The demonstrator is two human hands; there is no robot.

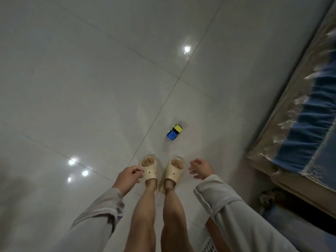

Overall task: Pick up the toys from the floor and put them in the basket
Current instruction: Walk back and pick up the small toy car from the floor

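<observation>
A small toy block (174, 132), one half blue and the other yellow, is seen lying on the glossy tiled floor (91, 88), just right of the frame's centre. It rests beside a dark grout line and touches nothing else.

At about 6 o'clock from the toy, near but apart from it, two feet are planted in cream slides: the left slide (149, 170) and the right slide (174, 170), side by side, toes pointed towards the toy. Bare legs are shown running down to the lower edge.

The left hand (128, 176) is held at about 7 o'clock from the toy, overlapping the outer edge of the left slide in the view; its grip is loosely curled, fingertips close together, with nothing held. The right hand (201, 169) is held at about 5 o'clock from the toy, beside the right slide; its grip is apart, fingers spread and slightly bent, and empty. Both forearms are covered by pale grey sleeves.

At 3 o'clock from the toy, well apart, a bed (291, 124) is seen along the right edge, its mattress wrapped in clear plastic and covered with blue cloth. Beneath its corner a spotted object is glimpsed, too dim to identify. At the bottom edge, near 5 o'clock, part of a white slatted basket (208, 245) is visible. Bright light reflections are scattered on the tiles.
</observation>
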